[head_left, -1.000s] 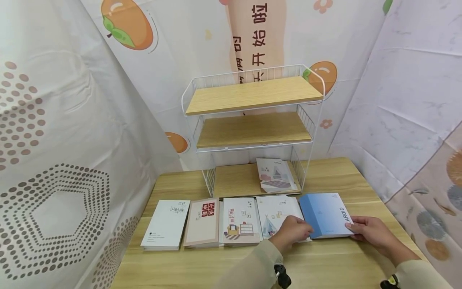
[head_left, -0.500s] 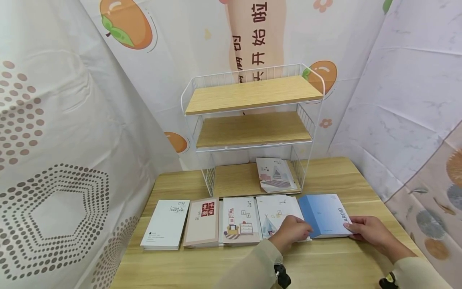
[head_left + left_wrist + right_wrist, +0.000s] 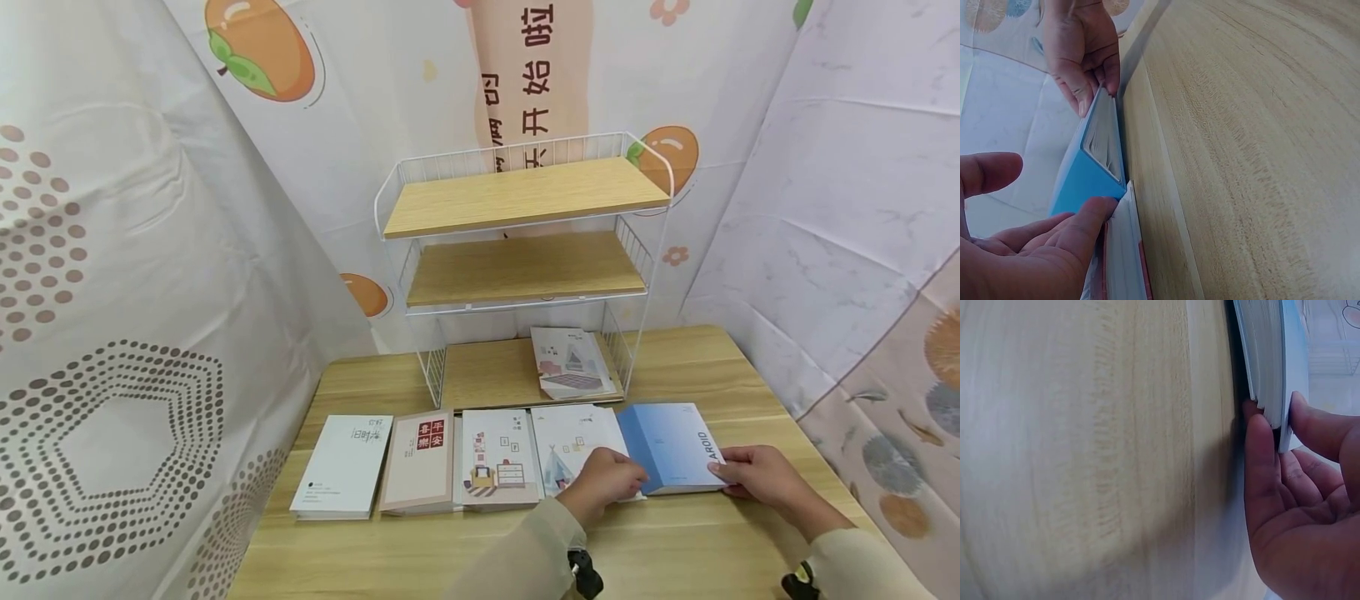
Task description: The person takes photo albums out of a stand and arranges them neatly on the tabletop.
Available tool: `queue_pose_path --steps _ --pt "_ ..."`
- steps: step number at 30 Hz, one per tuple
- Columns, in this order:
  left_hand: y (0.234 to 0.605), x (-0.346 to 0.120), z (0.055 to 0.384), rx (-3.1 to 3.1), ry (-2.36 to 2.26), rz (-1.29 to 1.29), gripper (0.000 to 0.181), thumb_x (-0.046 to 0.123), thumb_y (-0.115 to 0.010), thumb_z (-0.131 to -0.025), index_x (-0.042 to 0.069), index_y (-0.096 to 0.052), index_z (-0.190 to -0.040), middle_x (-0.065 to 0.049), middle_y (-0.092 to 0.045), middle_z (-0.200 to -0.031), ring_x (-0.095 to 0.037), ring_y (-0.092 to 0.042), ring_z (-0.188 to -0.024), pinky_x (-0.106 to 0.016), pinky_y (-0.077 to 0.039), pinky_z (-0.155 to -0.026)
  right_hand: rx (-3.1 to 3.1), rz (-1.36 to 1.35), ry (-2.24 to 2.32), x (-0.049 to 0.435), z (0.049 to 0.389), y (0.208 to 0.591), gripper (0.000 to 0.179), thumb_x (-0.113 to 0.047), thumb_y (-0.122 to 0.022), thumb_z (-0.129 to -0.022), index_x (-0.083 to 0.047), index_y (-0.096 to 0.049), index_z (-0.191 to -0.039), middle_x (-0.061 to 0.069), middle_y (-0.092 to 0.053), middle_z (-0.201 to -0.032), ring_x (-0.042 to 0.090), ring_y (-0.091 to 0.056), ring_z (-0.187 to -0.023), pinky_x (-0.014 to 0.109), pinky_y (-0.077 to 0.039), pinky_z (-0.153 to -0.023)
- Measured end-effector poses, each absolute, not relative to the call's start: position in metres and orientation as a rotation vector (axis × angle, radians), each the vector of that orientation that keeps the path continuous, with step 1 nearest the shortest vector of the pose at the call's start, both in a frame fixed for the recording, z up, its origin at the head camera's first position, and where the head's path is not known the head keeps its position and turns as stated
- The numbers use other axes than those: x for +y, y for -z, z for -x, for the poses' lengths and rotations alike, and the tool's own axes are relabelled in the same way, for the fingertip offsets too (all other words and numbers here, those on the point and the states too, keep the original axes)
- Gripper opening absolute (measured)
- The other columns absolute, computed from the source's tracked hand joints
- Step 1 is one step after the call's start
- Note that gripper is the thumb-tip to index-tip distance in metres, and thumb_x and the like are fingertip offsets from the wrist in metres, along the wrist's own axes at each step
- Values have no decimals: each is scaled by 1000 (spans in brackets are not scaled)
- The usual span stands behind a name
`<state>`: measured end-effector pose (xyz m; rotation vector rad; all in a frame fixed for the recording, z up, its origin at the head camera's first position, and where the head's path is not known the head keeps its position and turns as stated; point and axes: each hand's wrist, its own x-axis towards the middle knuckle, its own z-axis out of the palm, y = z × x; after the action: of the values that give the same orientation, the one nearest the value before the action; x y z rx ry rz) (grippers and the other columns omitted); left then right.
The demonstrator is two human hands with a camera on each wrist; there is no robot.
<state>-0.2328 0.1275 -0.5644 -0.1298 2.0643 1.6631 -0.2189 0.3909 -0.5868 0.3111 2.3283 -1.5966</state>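
Note:
At the right end of a row of albums lies a blue photo album [image 3: 673, 446] with "AROID" lettered on its cover. My right hand [image 3: 761, 479] grips its right edge; in the right wrist view the thumb is on the cover and fingers reach under the page block [image 3: 1263, 356]. My left hand [image 3: 606, 483] touches the blue spine [image 3: 1085, 187] with extended fingers, its thumb [image 3: 991, 172] held away in the left wrist view. Beneath and beside that hand lies a white album with a tent drawing [image 3: 573, 437]. Its lower part is partly hidden by the hand.
Further left lie an album with a desk drawing [image 3: 501, 454], a beige album with red squares [image 3: 417, 462] and a white album [image 3: 342, 467]. Behind the row stands a three-tier wire shelf [image 3: 525, 267]; another pink-and-white album [image 3: 572, 362] rests on its bottom board.
My right hand and the right edge of the blue album have shifted slightly left. My left hand stays almost still at the spine. The other albums have not moved.

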Motion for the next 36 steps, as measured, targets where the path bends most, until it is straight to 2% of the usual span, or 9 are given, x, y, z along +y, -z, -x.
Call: queue_pose_path --steps 14,20,25,29,36 --pt "567 128 233 2051 -1704 136 13 11 -73 -77 5 -65 -86 -1 -63 -79 -17 -64 -73 -37 -57 -70 2482 -321 1475 384 217 583 54 -19 -71 -85 21 -54 -117 14 -70 -92 16 -66 -76 32 -58 -66" --pt "565 127 233 2037 -1733 150 11 7 -71 -76 5 -66 -86 -2 -64 -77 -17 -65 -72 -35 -58 -68 2573 -323 1322 385 221 583 59 -29 -75 -82 16 -58 -116 15 -69 -95 16 -65 -74 30 -58 -62" --pt "565 126 234 2010 -1756 162 11 6 -70 -76 4 -66 -87 -3 -64 -79 -18 -67 -74 -36 -59 -70 2707 -285 1102 385 223 577 61 -38 -76 -79 12 -62 -112 12 -68 -92 15 -60 -70 29 -51 -57" --pt "565 123 235 2001 -1762 162 11 7 -70 -77 5 -68 -87 -3 -64 -81 -17 -66 -75 -35 -59 -71 2778 -262 999 380 225 568 58 -34 -75 -78 11 -61 -112 10 -65 -90 17 -57 -71 29 -47 -57" --pt "563 115 240 1985 -1805 162 15 8 -68 -77 6 -67 -92 -2 -66 -80 -19 -67 -75 -40 -59 -71 2983 -171 905 360 234 564 43 -24 -67 -82 7 -64 -111 16 -67 -96 26 -62 -84 38 -51 -67"
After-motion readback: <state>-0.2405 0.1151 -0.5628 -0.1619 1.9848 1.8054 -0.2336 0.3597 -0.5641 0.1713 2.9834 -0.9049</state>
